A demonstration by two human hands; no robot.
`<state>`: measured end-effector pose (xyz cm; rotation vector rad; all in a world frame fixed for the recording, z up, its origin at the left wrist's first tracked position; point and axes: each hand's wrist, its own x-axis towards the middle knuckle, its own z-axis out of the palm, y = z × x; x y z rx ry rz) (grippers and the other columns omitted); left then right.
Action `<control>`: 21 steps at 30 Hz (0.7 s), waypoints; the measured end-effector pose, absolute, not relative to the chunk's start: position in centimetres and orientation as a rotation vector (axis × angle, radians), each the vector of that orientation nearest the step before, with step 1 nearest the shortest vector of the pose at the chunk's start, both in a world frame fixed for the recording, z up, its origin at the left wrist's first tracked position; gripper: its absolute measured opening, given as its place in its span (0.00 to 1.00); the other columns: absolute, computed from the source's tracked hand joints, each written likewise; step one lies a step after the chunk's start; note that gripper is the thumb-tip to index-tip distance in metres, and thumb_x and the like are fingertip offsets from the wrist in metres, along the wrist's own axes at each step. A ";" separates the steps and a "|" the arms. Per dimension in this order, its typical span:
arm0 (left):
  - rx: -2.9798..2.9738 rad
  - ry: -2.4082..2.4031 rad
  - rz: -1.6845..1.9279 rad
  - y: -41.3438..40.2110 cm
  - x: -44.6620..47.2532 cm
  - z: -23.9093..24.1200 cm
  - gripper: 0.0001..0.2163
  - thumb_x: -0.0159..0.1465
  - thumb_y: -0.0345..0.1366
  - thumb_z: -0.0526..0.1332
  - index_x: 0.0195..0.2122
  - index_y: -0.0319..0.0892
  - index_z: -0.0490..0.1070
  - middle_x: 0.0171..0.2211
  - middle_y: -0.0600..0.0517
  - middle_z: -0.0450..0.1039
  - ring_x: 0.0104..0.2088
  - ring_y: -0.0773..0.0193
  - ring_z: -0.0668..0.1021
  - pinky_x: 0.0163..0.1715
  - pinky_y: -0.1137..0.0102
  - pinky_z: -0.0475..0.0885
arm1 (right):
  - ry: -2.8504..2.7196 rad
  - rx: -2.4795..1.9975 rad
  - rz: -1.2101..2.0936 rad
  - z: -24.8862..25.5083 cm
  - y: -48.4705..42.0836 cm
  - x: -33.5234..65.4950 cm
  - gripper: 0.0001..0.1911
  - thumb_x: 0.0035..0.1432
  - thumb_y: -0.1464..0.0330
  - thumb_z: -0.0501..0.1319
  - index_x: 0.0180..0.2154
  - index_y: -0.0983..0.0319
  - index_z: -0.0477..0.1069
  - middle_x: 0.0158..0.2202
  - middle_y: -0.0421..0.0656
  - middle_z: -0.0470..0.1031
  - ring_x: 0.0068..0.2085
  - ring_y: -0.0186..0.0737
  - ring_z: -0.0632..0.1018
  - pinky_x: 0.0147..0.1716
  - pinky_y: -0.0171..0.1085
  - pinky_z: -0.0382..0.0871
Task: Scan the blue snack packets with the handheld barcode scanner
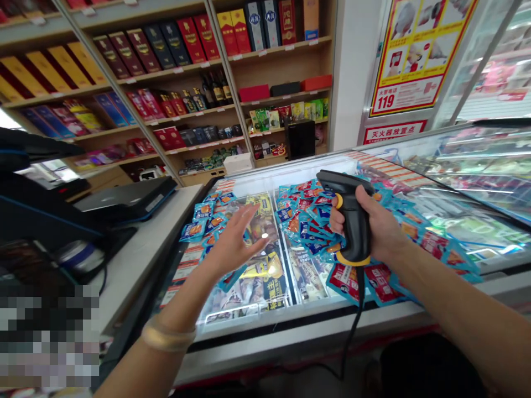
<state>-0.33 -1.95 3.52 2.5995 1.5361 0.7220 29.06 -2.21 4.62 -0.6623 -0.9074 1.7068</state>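
Note:
My right hand is wrapped round the grip of a black barcode scanner with yellow trim, its head tilted up and to the left and its cable hanging down in front. My left hand hovers open, fingers stretched out, just above the glass lid of a chest freezer. Several blue and red snack packets lie scattered on the lid under and around both hands. A gold bangle sits on my left wrist.
A white counter on the left carries a dark register machine and cables. Wooden shelves of boxed bottles fill the back wall. A second glass freezer stands to the right, below a red and yellow poster.

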 end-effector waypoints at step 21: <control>2.357 2.042 0.224 -2.8 -5.0 -0.5 0.35 0.57 0.57 0.61 0.63 0.47 0.60 0.64 0.38 0.58 0.61 0.40 0.65 0.57 0.47 0.61 | -0.920 -0.595 2.040 0.5 -0.6 19.0 0.22 0.51 0.49 0.64 0.29 0.62 0.69 0.21 0.39 0.67 0.23 0.32 0.66 0.25 0.32 0.62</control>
